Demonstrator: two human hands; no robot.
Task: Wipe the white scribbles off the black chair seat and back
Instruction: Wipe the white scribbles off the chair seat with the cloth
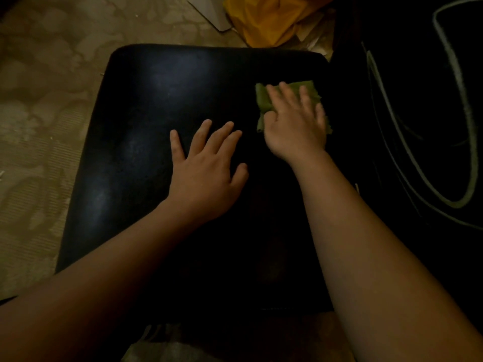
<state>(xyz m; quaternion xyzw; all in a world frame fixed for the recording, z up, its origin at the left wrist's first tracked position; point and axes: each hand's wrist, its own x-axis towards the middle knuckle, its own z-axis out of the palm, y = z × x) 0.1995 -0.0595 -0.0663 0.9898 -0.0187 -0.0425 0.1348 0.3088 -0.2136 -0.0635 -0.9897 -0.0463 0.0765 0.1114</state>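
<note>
The black chair seat [136, 131] fills the middle of the view, with a dull sheen and no scribbles that I can see on it. My left hand [206, 173] lies flat on the seat's middle, fingers spread, holding nothing. Up at the seat's far right, my right hand [295, 121] presses palm-down on a folded green cloth [264, 100]. The black chair back [418, 74] stands at the right. White scribbles [460, 82] loop across it in long curved lines.
A patterned beige floor [44, 100] lies left of and beyond the chair. A yellow cloth or bag [269, 19] and a white object [209, 9] sit on the floor past the seat's far edge.
</note>
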